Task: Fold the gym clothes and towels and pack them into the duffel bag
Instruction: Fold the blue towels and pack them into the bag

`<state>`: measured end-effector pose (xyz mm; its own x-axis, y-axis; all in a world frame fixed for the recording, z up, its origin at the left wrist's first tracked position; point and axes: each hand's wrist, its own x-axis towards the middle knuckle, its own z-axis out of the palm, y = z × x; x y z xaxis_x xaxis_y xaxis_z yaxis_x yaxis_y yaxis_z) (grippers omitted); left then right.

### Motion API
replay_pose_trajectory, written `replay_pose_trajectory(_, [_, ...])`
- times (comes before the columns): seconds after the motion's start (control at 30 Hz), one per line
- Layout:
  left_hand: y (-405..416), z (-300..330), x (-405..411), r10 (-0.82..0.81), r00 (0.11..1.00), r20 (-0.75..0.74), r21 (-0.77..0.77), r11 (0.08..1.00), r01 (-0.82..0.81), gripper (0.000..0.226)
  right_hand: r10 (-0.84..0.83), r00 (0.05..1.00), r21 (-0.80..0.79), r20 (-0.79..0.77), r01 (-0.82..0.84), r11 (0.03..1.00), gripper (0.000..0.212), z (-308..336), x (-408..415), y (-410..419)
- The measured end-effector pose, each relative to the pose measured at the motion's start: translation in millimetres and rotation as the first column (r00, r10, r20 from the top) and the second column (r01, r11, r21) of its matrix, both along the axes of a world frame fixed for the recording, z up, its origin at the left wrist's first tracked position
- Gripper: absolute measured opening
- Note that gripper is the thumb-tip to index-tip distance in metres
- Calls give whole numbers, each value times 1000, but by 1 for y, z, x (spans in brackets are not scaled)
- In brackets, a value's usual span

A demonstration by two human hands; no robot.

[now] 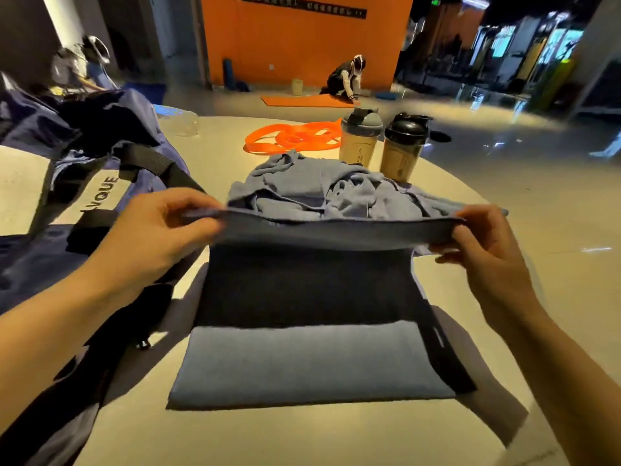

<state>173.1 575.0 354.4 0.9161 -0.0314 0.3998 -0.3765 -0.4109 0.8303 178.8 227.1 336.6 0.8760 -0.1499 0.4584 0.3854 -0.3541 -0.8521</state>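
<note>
A blue towel (309, 361) lies flat on the round table (524, 237) in front of me, its far edge lifted off the surface. My left hand (158, 237) pinches the left corner of that raised edge and my right hand (484, 243) pinches the right corner, holding it stretched level. Behind the lifted edge sits a crumpled pile of blue-grey cloth (322, 190). The navy duffel bag (67, 156) with black straps stands open at the left, touching my left forearm.
Two shaker bottles (361, 139) (405, 149) stand behind the pile, with orange resistance bands (292, 137) and a clear plastic bottle (178, 122) further back. A person kneels on an orange mat (302, 101) by the orange wall.
</note>
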Motion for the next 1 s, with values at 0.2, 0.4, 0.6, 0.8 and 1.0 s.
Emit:
replay_pose_trajectory(0.2, [24,-52,-75,-338,941,16,573,774,269,31,179,975,-105,-128,-193,976,11,-41,-78,-23])
replay_pose_trajectory(0.4, [21,-54,-80,-274,960,57,437,872,223,32,165,968,-256,-189,-211,943,25,-41,-96,-27])
replay_pose_trajectory(0.6, [26,-58,-89,-333,942,23,470,835,284,22,178,958,-346,-226,-250,904,23,-45,-112,-40])
replay_pose_trajectory(0.8, [36,-69,-94,-366,931,-9,605,739,296,24,119,976,-562,-184,-203,802,29,-48,-115,-35])
replay_pose_trajectory(1.0, [36,-76,-98,-354,925,136,715,681,156,31,42,998,-650,-51,-65,757,42,-52,-111,-28])
